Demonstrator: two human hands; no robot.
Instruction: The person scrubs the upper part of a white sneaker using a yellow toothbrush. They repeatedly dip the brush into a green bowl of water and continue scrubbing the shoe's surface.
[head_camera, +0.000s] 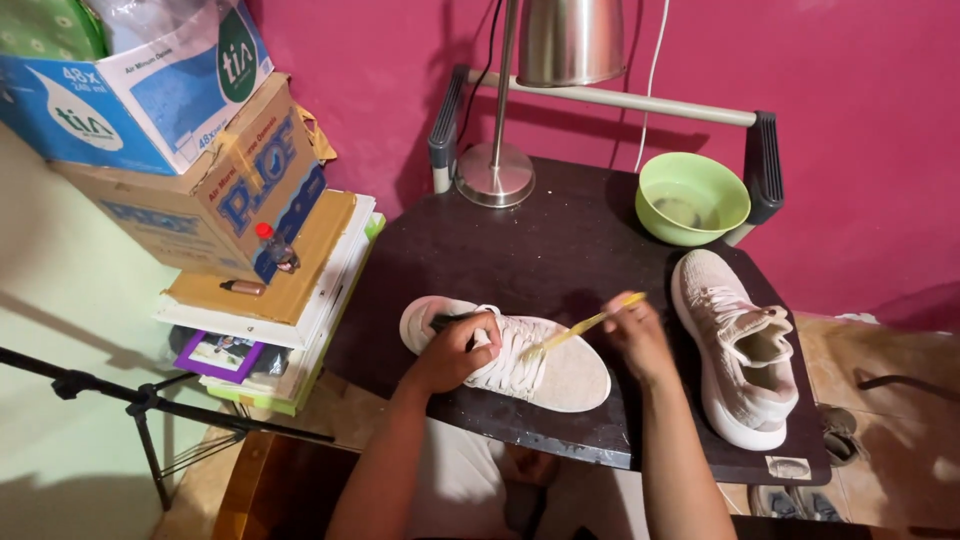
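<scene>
A pale pink knitted sneaker (560, 375) lies on its side on the dark table (540, 240), toe to the right. My left hand (455, 350) grips it at the heel opening, fingers curled over the collar. My right hand (635, 335) holds a yellow toothbrush (585, 325) by its handle, the bristle end resting on the laces in the middle of the shoe. The second pink sneaker (735, 345) stands upright at the table's right side, untouched.
A green bowl (692, 197) with water sits at the back right. A metal lamp base (495, 172) stands at the back. Stacked cardboard boxes (200, 160) and books crowd the left. A tripod leg (140, 400) crosses the lower left.
</scene>
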